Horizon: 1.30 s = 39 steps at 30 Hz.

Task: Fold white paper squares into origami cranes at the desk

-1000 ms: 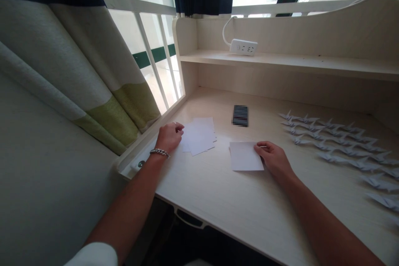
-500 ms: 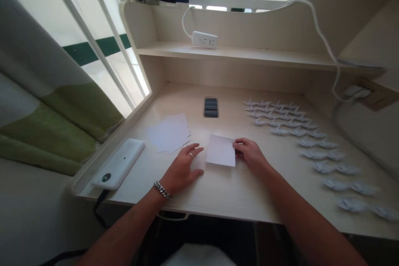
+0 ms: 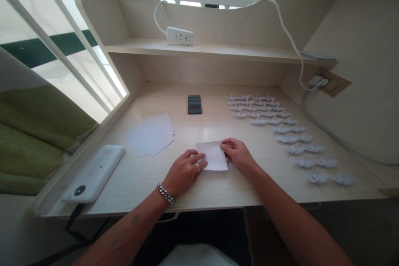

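Note:
Between my hands is a square sheet of white paper, just above or on the desk near its front edge. My right hand pinches its right upper edge between thumb and fingers. At the left edge, my left hand, with a ring and a chain bracelet, has its fingers closed over the sheet; its thumb is hidden. Several loose white sheets lie fanned out on the desk to the left. On the right stand rows of folded white paper cranes.
A white power bank with a black strap lies at the desk's left edge. A small dark pixelated item sits mid-desk. A white power strip rests on the shelf. A white cable hangs to a wall socket at right.
My left hand has moved in from beside the sheet to grip its left edge. My right hand still holds the right edge. The whole view has turned a little to the right.

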{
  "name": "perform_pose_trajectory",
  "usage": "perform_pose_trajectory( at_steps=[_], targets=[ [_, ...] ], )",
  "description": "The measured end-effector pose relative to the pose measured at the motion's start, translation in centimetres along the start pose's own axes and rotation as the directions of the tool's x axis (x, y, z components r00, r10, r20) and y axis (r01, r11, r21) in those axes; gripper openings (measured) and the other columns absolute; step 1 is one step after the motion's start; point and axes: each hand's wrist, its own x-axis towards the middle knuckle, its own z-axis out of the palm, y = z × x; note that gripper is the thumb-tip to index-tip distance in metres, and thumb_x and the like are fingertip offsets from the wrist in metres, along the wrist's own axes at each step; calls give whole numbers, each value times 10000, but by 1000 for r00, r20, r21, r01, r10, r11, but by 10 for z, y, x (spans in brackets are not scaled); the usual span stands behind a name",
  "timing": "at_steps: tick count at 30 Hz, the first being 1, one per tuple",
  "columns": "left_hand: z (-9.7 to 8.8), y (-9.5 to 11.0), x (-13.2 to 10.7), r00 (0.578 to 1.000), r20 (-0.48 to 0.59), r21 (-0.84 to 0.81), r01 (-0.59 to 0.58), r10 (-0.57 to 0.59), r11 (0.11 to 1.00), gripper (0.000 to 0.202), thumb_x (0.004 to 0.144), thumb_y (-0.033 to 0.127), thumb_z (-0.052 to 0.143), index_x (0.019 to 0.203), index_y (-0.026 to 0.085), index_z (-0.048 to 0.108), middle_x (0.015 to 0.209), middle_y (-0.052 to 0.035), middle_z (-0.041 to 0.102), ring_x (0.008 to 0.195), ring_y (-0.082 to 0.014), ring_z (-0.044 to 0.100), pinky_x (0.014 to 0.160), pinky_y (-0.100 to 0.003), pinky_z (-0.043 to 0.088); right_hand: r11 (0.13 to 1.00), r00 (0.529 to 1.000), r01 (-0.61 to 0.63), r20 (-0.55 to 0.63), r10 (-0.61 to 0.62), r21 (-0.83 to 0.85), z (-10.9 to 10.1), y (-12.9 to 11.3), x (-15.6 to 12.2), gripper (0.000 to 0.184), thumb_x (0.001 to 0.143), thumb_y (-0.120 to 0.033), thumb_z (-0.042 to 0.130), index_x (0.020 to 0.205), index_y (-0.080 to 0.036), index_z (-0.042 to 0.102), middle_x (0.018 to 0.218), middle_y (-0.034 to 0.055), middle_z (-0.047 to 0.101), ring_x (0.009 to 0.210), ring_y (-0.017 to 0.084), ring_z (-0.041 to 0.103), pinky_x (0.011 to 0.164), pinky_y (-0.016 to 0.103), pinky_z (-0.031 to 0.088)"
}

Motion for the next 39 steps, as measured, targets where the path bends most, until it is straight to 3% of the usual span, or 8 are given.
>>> perform_pose_trajectory(
  at_steps=[5,9,12,15,23,27,34,39],
  targets=[
    [-3,-5,3,992,-12,22,129,-129,991,245,880,139,530,988,239,726,1152,-77,687,1021,-241,554,867,-423,533,1000,997,-9,-78,8,-10,0,-5,-6,296,684,-356,696,892,-177,586,570,-49,606,421,101,508,417,222,404],
    [-3,-11,6,952,-54,69,305,-302,950,204,864,177,552,958,212,730,1172,-123,666,1062,-287,548,914,-510,497,1000,996,-24,-82,23,-20,-2,-8,-19,488,688,-282,677,1166,-215,600,540,-83,569,471,124,559,493,256,495],
    [-1,-7,3,926,-104,41,368,-362,929,259,857,197,552,1082,197,681,1212,-138,630,1097,-296,543,940,-523,484,998,985,-18,-171,7,-64,-2,-3,-30,351,715,-320,666,1037,-184,701,693,0,677,581,156,633,601,301,551],
    [1,3,-3,917,-133,-61,371,-376,927,371,842,152,537,1204,196,606,1246,-131,590,1160,-278,515,1001,-490,462,996,975,-44,-221,26,-79,1,2,-40,367,711,-369,695,1015,-165,716,819,67,728,669,202,682,682,343,571],
    [9,26,1,951,-59,-156,293,-305,943,453,809,201,628,1257,191,562,1334,-139,531,1206,-283,470,1016,-490,453,993,988,-58,-148,43,-100,13,-3,-61,507,755,-336,661,1221,-139,627,827,67,746,749,222,694,735,357,566],
    [14,26,7,964,-65,-126,249,-259,960,272,854,194,589,1113,224,668,1254,-105,615,1114,-274,521,945,-483,502,977,992,-25,-125,-1,-211,14,-4,-71,408,796,-307,611,1178,-174,659,801,49,735,726,211,679,729,352,554],
    [12,20,5,971,40,-224,240,-237,945,222,861,139,581,1004,216,732,1069,-60,725,988,-234,567,873,-428,545,706,972,200,46,-230,-679,-5,-6,-72,257,812,-218,610,1041,-240,724,870,60,652,736,191,610,744,354,516],
    [5,13,1,962,103,-302,272,-252,914,261,832,71,582,983,212,743,1100,-51,720,1069,-225,566,943,-414,514,515,896,428,275,-348,-742,-12,-6,-62,208,834,-177,602,935,-287,747,1133,56,644,989,229,562,869,380,483]
  ],
)
